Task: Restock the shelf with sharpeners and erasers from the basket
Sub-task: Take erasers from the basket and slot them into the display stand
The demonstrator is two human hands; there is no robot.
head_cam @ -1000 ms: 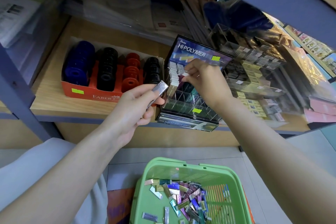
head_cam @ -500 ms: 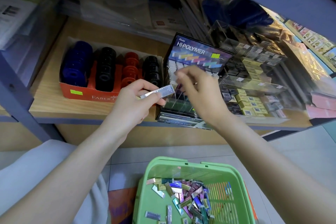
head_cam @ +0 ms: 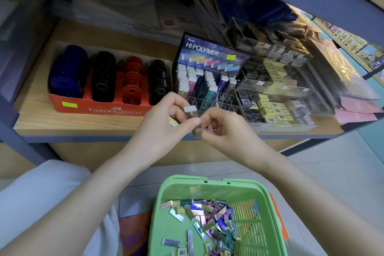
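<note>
Wooden shelf [head_cam: 83,124] boards on a blue metal frame fill the upper view. A red box [head_cam: 99,109] at the left of the shelf holds rows of blue, black and red sharpeners [head_cam: 104,77]. Just right of it stands a black display [head_cam: 207,52] with upright erasers [head_cam: 192,77] in its back cells.

In front of the display, the left hand [head_cam: 162,131] pinches one eraser [head_cam: 190,108] between thumb and fingers, white end up. A yellowish piece, too hidden to name, is tucked in its palm. The right hand [head_cam: 226,131], fingers curled, pinches the eraser's lower end, so both hands grip it.

Below, on the tiled floor [head_cam: 332,172], a green basket [head_cam: 166,203] holds a heap of loose erasers [head_cam: 207,220].
</note>
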